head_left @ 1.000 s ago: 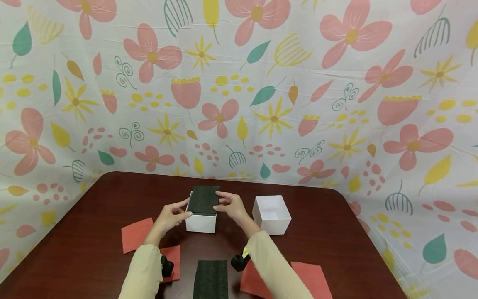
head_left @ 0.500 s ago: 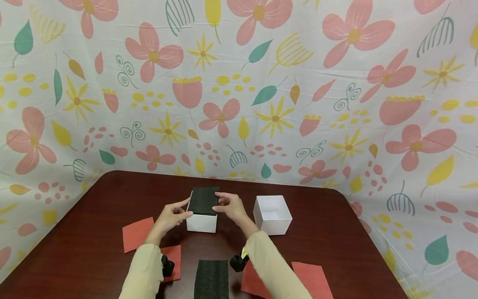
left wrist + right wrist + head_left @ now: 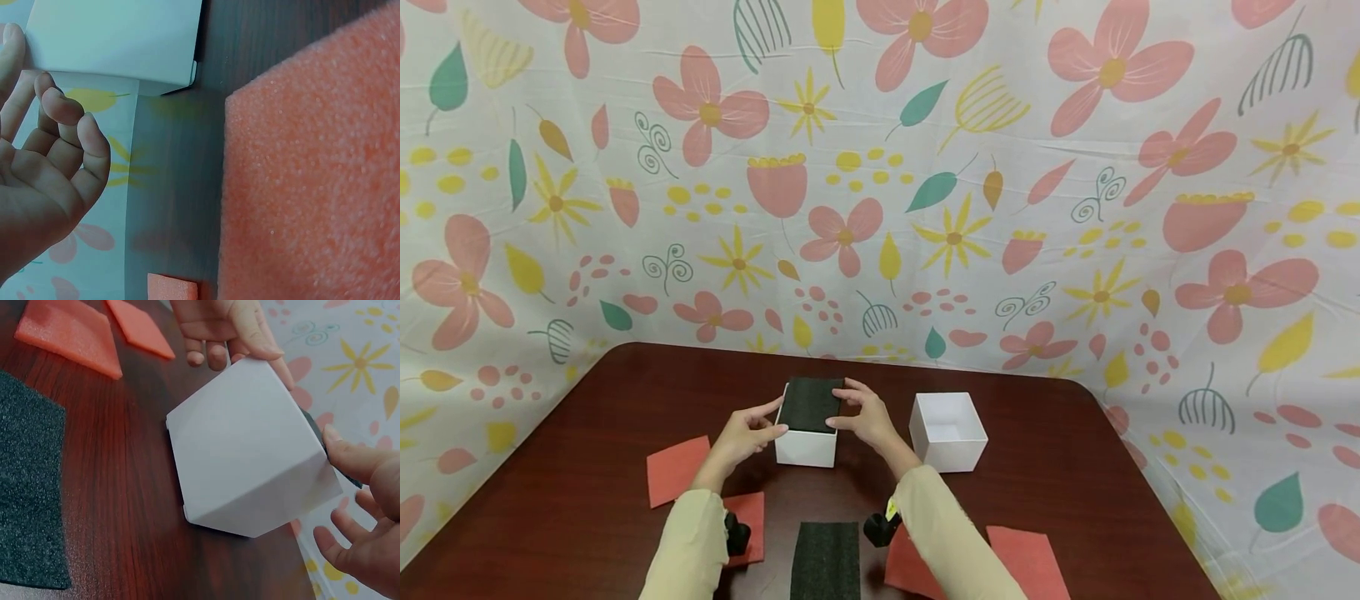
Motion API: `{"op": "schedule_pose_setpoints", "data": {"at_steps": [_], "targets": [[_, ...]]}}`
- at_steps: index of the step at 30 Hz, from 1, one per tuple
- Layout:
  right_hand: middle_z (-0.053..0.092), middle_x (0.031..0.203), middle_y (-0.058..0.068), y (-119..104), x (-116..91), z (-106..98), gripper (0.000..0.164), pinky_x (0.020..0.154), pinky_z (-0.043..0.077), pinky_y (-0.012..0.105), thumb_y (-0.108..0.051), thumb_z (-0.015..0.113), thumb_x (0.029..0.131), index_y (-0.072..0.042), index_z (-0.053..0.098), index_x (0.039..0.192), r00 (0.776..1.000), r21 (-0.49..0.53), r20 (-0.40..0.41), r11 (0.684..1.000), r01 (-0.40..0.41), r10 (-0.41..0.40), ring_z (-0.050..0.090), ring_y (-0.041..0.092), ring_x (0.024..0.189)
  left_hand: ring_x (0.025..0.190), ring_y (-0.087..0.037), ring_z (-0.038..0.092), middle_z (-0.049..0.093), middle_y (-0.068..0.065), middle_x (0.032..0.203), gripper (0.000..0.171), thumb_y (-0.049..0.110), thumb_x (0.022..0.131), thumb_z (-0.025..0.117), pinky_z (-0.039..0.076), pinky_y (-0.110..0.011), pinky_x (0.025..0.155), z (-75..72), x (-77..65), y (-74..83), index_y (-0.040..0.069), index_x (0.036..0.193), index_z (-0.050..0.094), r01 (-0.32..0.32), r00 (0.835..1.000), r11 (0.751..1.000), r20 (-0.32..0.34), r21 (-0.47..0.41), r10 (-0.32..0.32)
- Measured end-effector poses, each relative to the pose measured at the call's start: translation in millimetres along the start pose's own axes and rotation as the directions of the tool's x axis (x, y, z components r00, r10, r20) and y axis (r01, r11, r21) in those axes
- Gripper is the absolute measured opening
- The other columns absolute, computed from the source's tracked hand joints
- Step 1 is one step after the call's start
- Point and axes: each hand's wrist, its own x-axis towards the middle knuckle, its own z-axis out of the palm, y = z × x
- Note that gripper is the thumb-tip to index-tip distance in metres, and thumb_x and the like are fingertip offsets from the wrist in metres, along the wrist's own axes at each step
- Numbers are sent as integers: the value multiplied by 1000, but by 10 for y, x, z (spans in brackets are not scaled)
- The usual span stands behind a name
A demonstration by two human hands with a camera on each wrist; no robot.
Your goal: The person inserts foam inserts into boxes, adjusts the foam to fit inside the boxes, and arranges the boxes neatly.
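Tabletop (image 3: 1075, 467), red-brown wood, meets floral white cloth (image 3: 880, 183); half-curled left hand (image 3: 737, 437) grips square white box (image 3: 806, 450), half-curled right hand (image 3: 870, 417) pinches black sheet (image 3: 808, 406) atop.

The head camera looks forward and down from above and behind the person's left hand (image 3: 739, 438) and right hand (image 3: 868, 419), far enough back to include both cream fabric sleeves (image 3: 687, 533), the glossy red-brown wood-grain table (image 3: 1060, 475) and the white flower-printed cloth (image 3: 895, 125) beyond the hands. The left wrist camera is much nearer and its picture is turned sideways: the left hand fills the left edge, and a coral foam sheet (image 3: 312, 162) looms close on the right. The right wrist camera, also close and tilted, faces the white square-sided box (image 3: 805, 449) between the hands. All three views share that box; head and right wrist views share both hands.
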Motion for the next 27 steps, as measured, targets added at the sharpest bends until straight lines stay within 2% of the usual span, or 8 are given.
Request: {"op": "schedule_pose_setpoints", "data": {"at_steps": [2,6,11,14,19,27], "targets": [[33,139,15,21,11,-3,49,89,38,46,-6,74,71,2,58,117,1000,-10,11,1000,12,-11,37,35,119,57,-16,41,50,-9,70,52,6,85,61,39,-28,52,4,-5,15,0,133,41,3,1000,1000,-1,1,-3],[32,140,13,44,24,-15,51,95,30,48,-7,74,73,2,55,120,999,-4,48,1000,22,-22,25,32,128,57,-16,41,49,-7,69,54,12,84,63,39,-29,51,-11,83,-126,3,133,42,-1,1000,1000,-7,-8,1],[37,137,13,86,29,-20,46,95,31,46,-10,71,77,1,56,120,997,-17,66,999,41,-40,29,29,126,57,-15,41,49,-6,70,56,18,82,66,39,-29,51,-31,171,-292,8,133,44,5,1000,1000,-15,-7,-5],[40,134,16,98,32,-20,41,95,31,46,-10,68,80,3,57,117,994,-58,62,993,98,-95,32,30,125,57,-15,41,50,-6,70,56,18,82,66,39,-30,52,-33,177,-300,9,133,45,6,1000,1000,-15,-4,-6],[41,131,20,61,30,-27,37,94,30,48,-9,66,81,7,58,113,977,-157,84,965,208,-197,35,37,119,57,-15,40,50,-6,69,56,18,81,66,39,-29,51,-32,183,-298,9,132,45,4,1000,1000,-19,-8,-4],[44,129,20,47,40,-46,35,95,29,48,-10,64,82,6,59,113,968,-214,131,948,237,-212,35,38,119,57,-17,41,49,-7,70,56,15,83,65,39,-30,51,-28,187,-321,9,134,43,14,1000,1000,-16,-7,-14]]}}
